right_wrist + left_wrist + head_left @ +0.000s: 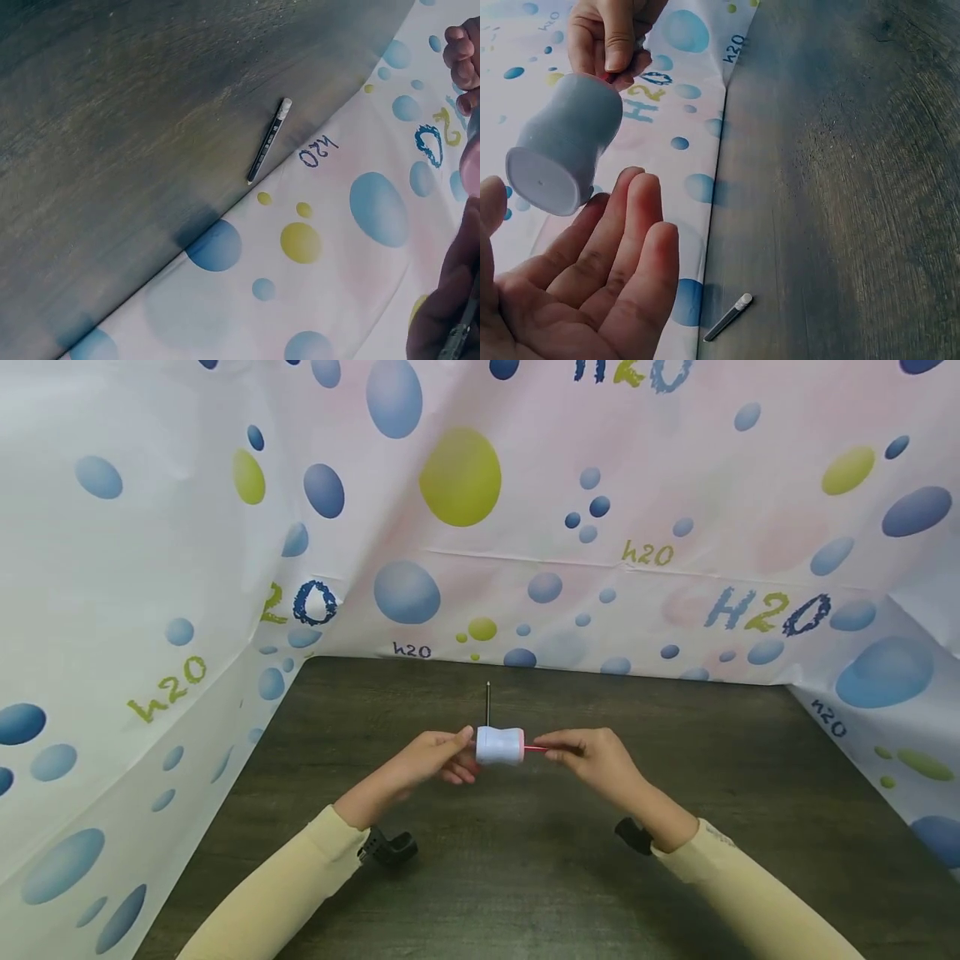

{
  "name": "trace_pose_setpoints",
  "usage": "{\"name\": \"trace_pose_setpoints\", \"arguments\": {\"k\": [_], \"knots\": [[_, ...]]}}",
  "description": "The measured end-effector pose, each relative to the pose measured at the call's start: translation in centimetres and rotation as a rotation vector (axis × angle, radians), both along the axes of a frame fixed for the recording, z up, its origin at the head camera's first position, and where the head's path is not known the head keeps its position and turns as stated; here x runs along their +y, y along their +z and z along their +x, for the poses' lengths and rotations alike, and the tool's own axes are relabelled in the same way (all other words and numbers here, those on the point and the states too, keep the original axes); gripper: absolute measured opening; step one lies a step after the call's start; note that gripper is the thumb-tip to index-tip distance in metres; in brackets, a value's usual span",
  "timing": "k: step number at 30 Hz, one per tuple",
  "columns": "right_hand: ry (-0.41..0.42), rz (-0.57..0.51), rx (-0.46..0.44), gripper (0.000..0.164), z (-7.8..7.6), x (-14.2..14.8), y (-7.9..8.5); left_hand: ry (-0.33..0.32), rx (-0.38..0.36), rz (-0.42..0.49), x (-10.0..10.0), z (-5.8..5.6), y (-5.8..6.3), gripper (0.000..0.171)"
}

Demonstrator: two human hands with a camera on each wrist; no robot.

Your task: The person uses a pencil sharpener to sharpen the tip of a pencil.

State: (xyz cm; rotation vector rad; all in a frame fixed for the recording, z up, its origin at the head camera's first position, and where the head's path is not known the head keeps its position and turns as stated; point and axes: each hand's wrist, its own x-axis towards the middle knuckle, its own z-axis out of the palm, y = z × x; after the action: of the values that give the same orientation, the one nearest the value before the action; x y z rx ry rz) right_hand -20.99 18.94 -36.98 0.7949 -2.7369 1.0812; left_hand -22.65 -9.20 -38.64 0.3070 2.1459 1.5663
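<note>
A light-blue, waisted pencil sharpener [498, 746] with a pink end is held up sideways between the hands. My right hand [600, 760] pinches a thin red pencil [535, 747] that runs into the pink end. Seen from the right wrist, a silvery pencil end [454, 346] lies along the right hand [442, 307]. My left hand [431, 758] is at the blue end, thumb close to its edge. In the left wrist view the left hand [585, 292] is palm up, fingers loosely extended, fingertips right by the sharpener [574, 127].
A dark pencil [487, 706] with a white end [284, 109] lies on the dark wooden table [360, 702], near its back edge. Behind and beside the table hangs a white sheet [525, 543] printed with bubbles. Dark straps [390, 847] sit on both wrists.
</note>
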Motion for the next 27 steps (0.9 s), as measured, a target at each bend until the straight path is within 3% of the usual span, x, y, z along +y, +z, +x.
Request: {"name": "trace_pose_setpoints", "arguments": {"k": [7,10,14,18,22,24,27], "knots": [[0.039,0.087,0.312,0.024,0.4,-0.4,-0.4,0.003,-0.027,-0.007,0.3,-0.1,0.0,0.053],[0.046,0.089,0.317,0.024,0.3,-0.6,-0.7,0.016,0.007,-0.017,0.2,0.1,0.2,0.047],[0.050,0.038,0.104,0.019,0.0,-0.6,-0.8,0.021,0.155,-0.032,0.1,0.5,0.4,0.045],[0.073,-0.037,-0.198,0.016,-0.6,-0.2,-0.6,0.035,0.280,-0.056,0.3,0.7,0.3,0.044],[0.106,-0.106,-0.497,0.023,-1.3,0.3,-0.5,-0.018,0.397,-0.136,0.2,0.9,0.1,0.048],[0.104,-0.127,-0.580,0.025,-1.5,0.5,-0.6,-0.050,0.443,-0.155,0.1,1.0,0.2,0.050],[0.099,-0.140,-0.572,0.026,-1.6,0.7,-0.6,-0.082,0.430,-0.057,0.0,0.9,0.6,0.060]]}}
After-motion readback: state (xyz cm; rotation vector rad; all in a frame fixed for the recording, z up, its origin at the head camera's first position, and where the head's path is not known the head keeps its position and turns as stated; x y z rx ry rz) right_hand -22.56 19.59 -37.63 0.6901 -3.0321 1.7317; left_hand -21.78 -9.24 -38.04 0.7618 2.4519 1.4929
